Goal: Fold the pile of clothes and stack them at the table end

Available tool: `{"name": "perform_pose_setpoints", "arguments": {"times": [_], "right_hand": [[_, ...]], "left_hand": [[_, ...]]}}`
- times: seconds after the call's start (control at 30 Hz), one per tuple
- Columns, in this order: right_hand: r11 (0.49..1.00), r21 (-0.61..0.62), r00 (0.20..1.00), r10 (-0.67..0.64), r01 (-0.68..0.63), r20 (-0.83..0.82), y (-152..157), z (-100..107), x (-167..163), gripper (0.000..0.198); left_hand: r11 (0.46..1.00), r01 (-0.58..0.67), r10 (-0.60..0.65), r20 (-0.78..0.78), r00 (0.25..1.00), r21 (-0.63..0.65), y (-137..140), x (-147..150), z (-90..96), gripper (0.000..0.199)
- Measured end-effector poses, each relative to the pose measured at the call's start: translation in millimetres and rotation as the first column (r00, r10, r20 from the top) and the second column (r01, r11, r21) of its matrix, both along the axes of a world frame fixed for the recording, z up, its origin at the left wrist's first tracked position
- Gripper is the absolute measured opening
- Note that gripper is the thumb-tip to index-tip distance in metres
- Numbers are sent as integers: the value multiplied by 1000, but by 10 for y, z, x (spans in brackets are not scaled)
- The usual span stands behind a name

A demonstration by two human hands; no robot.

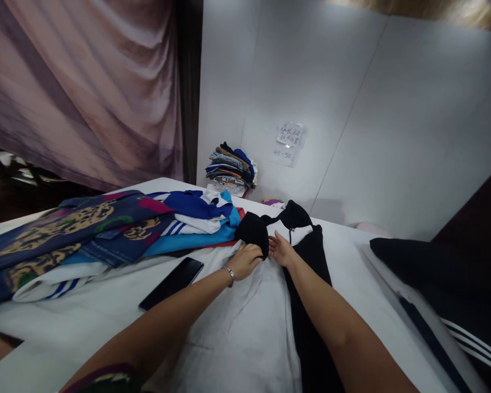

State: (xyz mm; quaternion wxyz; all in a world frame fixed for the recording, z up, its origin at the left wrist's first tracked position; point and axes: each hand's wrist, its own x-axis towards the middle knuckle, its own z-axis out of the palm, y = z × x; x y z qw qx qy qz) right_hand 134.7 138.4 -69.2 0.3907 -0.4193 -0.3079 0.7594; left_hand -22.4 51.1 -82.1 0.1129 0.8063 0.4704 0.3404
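Note:
A black and white zip jacket (245, 327) lies spread on the white table in front of me, its pale body toward me. Its black collar (298, 215) and a short zip point to the far side. My left hand (246, 261), with a bracelet at the wrist, is closed on a bunched black part (251, 229) of the jacket. Just right of it, my right hand (281, 250) has its fingers apart, the tips at the edge of that black cloth. A dark phone (172, 284) lies left of my left forearm.
Heaped clothes (118, 232) in denim, blue and white cover the left of the table (347, 262). A folded clothing stack (231, 168) stands at the back by the wall. Dark garments (445, 284) with white stripes lie at right. Paper notes (287, 144) hang on the wall.

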Motion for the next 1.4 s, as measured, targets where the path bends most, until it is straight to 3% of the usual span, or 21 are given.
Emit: {"name": "perform_pose_setpoints", "arguments": {"times": [0.17,0.37,0.47,0.57,0.73,0.83,0.97,1.07,1.2,1.3,1.4], "right_hand": [[995,-44,996,85,-86,-9,148,53,-198,40],[993,27,990,115,-113,-82,160,221,-182,27],[992,109,989,74,-61,-125,225,412,-186,15],[972,233,984,12,30,-178,343,688,-168,11],[848,474,953,-106,236,-285,622,1242,-47,10],[754,528,910,-229,391,-346,836,1558,61,11],[623,564,840,-393,542,-373,1097,1847,208,15],[595,569,820,-464,568,-335,1228,1924,300,21],[577,566,801,-512,589,-310,1353,1918,430,22],[534,574,770,-554,621,-317,1421,1916,578,20],[476,586,728,-604,656,-324,1442,1932,770,20]], "left_hand": [[1000,27,-26,-180,983,1,-99,-84,28,20],[1000,-1,-4,-170,985,-28,-89,-163,18,20],[991,-115,108,-103,989,-67,-92,-202,-18,25],[940,-302,293,-74,953,-158,-174,-273,-79,44],[843,-472,414,-248,876,-258,-435,-412,-149,59],[815,-512,433,-300,850,-273,-560,-475,-129,61],[729,-548,422,-361,832,-411,-675,-524,-55,58],[715,-525,366,-393,844,-462,-776,-522,31,41],[759,-437,286,-357,889,-482,-871,-390,218,16],[790,-228,196,-118,973,-569,-820,-123,331,10],[722,1,155,163,974,-692,-683,293,297,11]]}}
